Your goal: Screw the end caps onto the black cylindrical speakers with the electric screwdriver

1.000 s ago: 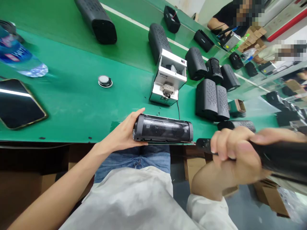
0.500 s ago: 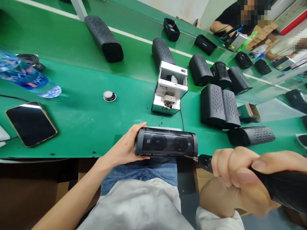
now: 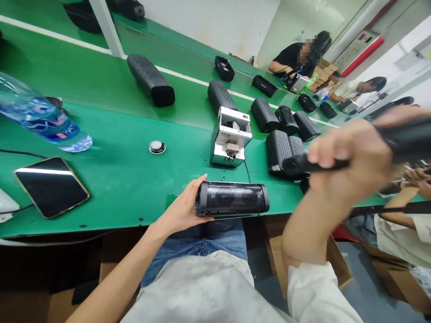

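Note:
A black speaker body (image 3: 235, 198) with two round perforated areas lies at the table's front edge. My left hand (image 3: 188, 202) grips its left end. On the right, my right hand (image 3: 350, 157) is wrapped round a black power screwdriver (image 3: 411, 139), raised above the table and blurred; its tip points left, in front of the grey speaker casings (image 3: 279, 150). Behind the speaker body stands a white and black screw feeder (image 3: 231, 137). A small round metal-rimmed part (image 3: 157, 147) lies to the feeder's left.
A water bottle (image 3: 43, 119) and a phone (image 3: 52, 186) lie at the left. Several dark casings (image 3: 151, 80) stand along the green table (image 3: 121, 179). Other people (image 3: 292, 58) sit at the far right. An open cardboard box (image 3: 336, 264) is below the edge.
My right hand has lifted the screwdriver up and away from the speaker body's lower edge. My left hand still holds the body. The view has tilted up, showing more people.

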`<state>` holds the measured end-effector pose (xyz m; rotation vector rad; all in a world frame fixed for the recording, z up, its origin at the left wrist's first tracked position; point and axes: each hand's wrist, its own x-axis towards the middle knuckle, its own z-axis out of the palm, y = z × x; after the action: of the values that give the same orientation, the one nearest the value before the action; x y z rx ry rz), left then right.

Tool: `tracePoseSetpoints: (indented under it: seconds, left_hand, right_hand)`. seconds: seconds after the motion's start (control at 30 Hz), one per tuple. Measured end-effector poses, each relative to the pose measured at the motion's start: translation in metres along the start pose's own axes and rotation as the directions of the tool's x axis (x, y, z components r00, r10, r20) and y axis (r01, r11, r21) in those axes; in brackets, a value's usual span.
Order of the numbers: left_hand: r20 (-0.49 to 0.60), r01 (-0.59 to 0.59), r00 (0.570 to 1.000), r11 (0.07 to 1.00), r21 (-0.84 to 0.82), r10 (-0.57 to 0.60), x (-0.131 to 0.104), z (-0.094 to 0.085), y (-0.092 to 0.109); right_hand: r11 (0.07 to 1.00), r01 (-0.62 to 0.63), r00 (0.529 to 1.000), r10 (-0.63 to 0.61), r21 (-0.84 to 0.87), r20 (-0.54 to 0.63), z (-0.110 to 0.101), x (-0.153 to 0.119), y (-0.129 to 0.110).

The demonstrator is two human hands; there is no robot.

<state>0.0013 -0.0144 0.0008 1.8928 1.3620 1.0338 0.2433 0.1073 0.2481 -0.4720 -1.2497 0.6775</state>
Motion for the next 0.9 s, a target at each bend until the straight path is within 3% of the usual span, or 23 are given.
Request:
tracePoseSetpoints:
  seconds: [0.03,0.07,0.17,0.3,0.43,0.67,0.77,0.9]
  left_hand:
    - [-0.002,-0.003,1.0,1.0,0.0,0.003,0.0,0.0,-0.001]
    - [-0.004,-0.005,1.0,1.0,0.0,0.005,0.0,0.001,-0.001]
    - [-0.008,-0.005,1.0,1.0,-0.003,0.005,0.0,0.002,-0.001]
    - [-0.005,-0.006,1.0,1.0,-0.007,0.006,0.0,0.001,0.003]
    - [-0.004,-0.009,1.0,1.0,-0.011,0.009,0.001,-0.001,0.004]
    - [-0.01,-0.024,1.0,1.0,-0.007,0.024,0.002,0.0,0.003]
    - [-0.013,-0.018,1.0,1.0,-0.003,0.018,0.001,0.0,0.003]
    - [-0.014,-0.021,1.0,1.0,0.003,0.021,0.001,0.0,-0.002]
  right_hand:
    - [0.994,0.109,0.994,-0.109,0.022,-0.018,0.016,0.005,0.014]
    - [0.991,0.135,0.991,-0.136,0.024,0.01,0.031,0.009,0.03]
    - [0.996,0.085,0.995,-0.083,-0.034,0.056,0.06,0.018,0.083]
    - [0.982,-0.012,0.999,0.019,-0.189,0.036,0.066,0.034,0.128]
    - [0.962,-0.057,0.998,0.066,-0.266,0.025,0.064,0.043,0.139]
    - [0.992,-0.046,0.999,0.043,-0.121,-0.026,0.058,0.027,0.125]
    - [0.987,-0.064,0.998,0.066,-0.145,0.009,0.035,0.02,0.089]
    - [0.995,-0.021,0.999,0.017,-0.097,-0.043,-0.008,0.004,0.016]
